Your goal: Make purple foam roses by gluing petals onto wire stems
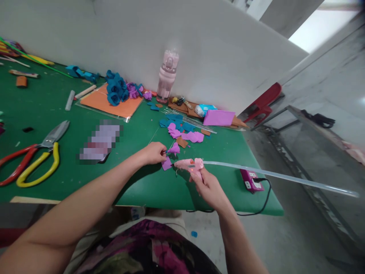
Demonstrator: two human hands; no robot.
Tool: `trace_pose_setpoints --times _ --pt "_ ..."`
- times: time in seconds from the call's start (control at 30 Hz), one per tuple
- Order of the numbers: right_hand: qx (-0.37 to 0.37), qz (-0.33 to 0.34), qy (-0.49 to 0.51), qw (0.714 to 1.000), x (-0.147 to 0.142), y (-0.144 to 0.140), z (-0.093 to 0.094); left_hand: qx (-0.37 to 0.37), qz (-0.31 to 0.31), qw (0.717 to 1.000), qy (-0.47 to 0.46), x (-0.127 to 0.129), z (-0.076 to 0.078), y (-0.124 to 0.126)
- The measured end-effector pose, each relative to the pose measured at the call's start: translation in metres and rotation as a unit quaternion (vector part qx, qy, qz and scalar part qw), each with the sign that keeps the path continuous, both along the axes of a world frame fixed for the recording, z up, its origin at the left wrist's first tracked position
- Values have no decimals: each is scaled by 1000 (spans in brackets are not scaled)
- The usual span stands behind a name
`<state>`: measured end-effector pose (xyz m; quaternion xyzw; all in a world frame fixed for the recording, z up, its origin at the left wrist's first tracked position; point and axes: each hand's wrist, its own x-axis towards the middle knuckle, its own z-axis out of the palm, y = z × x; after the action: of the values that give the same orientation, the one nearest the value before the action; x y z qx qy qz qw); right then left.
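Pink plastic glue gun (189, 164) gripped in the right hand (208, 186), fingers wrapped shut around the handle below the body, nozzle turned leftward at the small purple felt piece (173, 150). Long clear glue stick (279, 177) jutting from the back of the gun, out past the bench edge and over the floor, free to feed without snagging. Left hand (154, 153) just left of the gun's nozzle, fingertips pinched together on the purple piece, apparently on a thin wire stem, holding it just clear of the green bench (85, 179) so the nozzle can meet it; a flat purple petal (166, 164) directly under the nozzle, touching the bench. Beyond the gun, a loose scatter of cut purple and teal petals (185, 133), near enough to pick from. Right of the gun, near the bench corner, a magenta power socket (251, 180) with a black cord (264, 205) looping off the edge, probably kept to that side to stay clear of the work. Far left of the gun, yellow-handled shears (42, 160) lying beside red-handled ones, set aside. Well behind the gun, against the white wall board, a pink water bottle (167, 76), finished teal felt roses (115, 88) on an orange sheet (110, 102).
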<state>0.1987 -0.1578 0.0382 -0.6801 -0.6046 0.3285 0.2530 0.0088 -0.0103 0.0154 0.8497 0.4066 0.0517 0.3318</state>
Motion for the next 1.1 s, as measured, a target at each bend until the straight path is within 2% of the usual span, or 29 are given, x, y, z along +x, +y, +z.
trace_pose_setpoints --times 0.1,0.27,0.43,0.53,0.63,0.77,0.83,0.9,0.97,1.03,1.1 --pt "-38 -35 117 992 4 -1 -7 -13 4 1000 -13 -2 -2 2" --pt "-68 -107 316 940 9 -3 -13 -77 16 995 -69 -5 -10 5" --pt "-69 -109 416 900 14 -3 -15 -192 52 967 -159 -7 -10 5" --pt "-56 -103 426 897 22 3 -18 -268 81 941 -188 -10 -3 4" --pt "-28 -139 364 921 38 19 -23 -320 84 913 -241 -13 5 4" --pt "1 -203 207 957 60 46 -33 -326 101 879 -333 -16 11 7" --pt "-2 -199 122 972 69 58 -38 -308 119 868 -370 -18 13 9" --pt "11 -162 14 987 75 66 -40 -285 143 860 -398 -21 16 11" --pt "34 -132 -114 984 76 73 -37 -253 170 859 -412 -23 18 13" --pt "72 -150 -224 960 71 77 -27 -208 190 872 -400 -26 20 15" --pt "128 -188 -263 938 55 81 -13 -153 198 895 -370 -28 22 17"
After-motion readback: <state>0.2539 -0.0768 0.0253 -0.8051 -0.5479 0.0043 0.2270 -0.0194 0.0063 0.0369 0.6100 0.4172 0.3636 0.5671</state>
